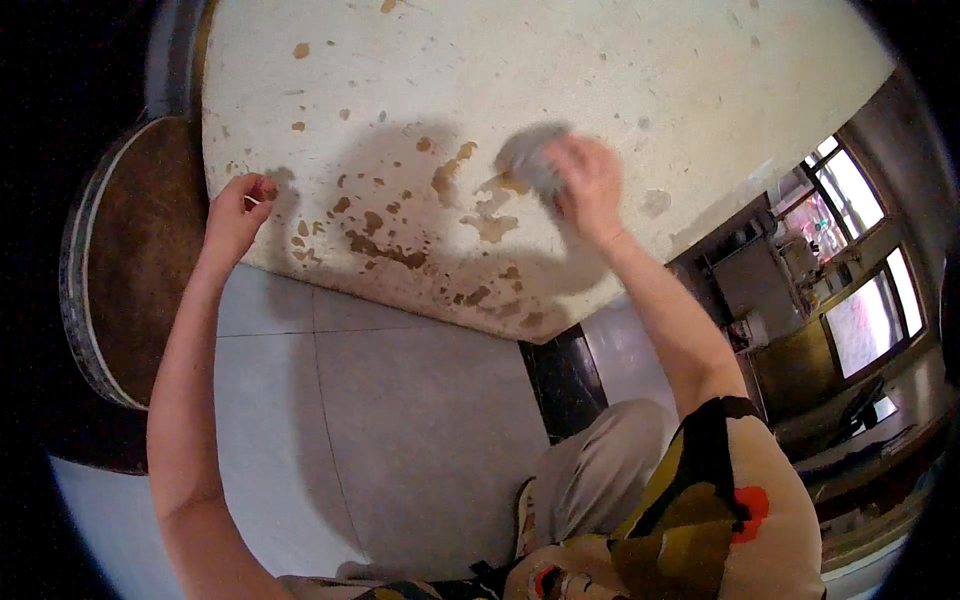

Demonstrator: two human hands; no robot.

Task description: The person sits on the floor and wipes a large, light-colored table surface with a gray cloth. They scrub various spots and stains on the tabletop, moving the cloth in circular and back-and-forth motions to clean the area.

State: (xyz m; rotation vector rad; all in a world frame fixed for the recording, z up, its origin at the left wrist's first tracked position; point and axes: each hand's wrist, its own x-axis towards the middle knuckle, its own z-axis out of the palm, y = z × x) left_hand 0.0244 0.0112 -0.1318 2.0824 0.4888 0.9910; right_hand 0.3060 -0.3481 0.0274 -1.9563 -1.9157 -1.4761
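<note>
A pale tabletop (pixel 620 60) with brown worn patches (pixel 385 250) fills the upper part of the view. My right hand (pixel 590 185), smeared by motion, presses a grey cloth (pixel 535 158) on the surface right of the patches. The cloth's folds are blurred, and part of it is hidden beneath the fingers. Over the table's left end is my left hand (pixel 245 205), its fingers curled in toward the thumb. A small gap shows between thumb and forefinger, with nothing visible in it.
A round brown stool (pixel 145 260) with a pale rim stands against the table's left side. Grey floor tiles (pixel 410 430) lie below the near edge, with a dark strip (pixel 565 385) by the table's corner. Windows (pixel 850 190) and a cluttered counter (pixel 755 285) are at the right.
</note>
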